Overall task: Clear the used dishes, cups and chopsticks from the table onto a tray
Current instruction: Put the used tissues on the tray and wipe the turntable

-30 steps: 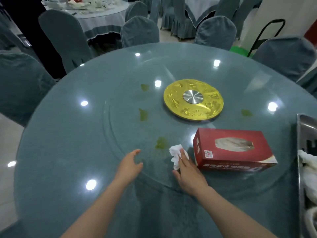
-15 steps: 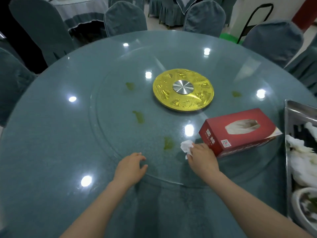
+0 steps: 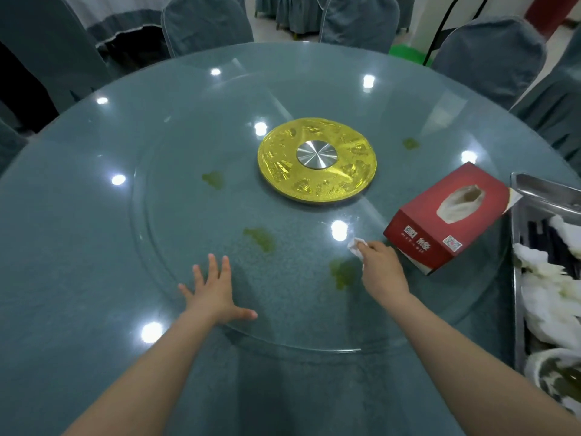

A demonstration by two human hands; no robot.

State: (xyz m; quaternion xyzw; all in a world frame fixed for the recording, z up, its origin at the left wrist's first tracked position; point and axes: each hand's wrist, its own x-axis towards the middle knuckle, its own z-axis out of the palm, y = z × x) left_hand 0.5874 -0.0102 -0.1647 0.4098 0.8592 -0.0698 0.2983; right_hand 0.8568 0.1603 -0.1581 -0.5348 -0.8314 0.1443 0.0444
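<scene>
My right hand point(image 3: 382, 272) pinches a tissue point(image 3: 355, 247) (beside the red box point(image 3: 446, 221)); my left hand point(image 3: 213, 294) rests flat, fingers spread, on the turntable point(image 3: 176, 221).

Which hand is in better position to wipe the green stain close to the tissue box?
Right. The right hand already holds the tissue beside that stain; the left hand lies flat, empty.

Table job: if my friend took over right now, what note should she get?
Left hand: open, fingers spread flat on the round glass turntable.
Right hand: pinches a crumpled white tissue on the glass.
Metal tray at the right edge holds used white napkins and a bowl.
Red cardboard tissue box sits on the turntable.
Done: no dishes, cups or chopsticks show on the table.
Left: green smears to wipe.
</scene>
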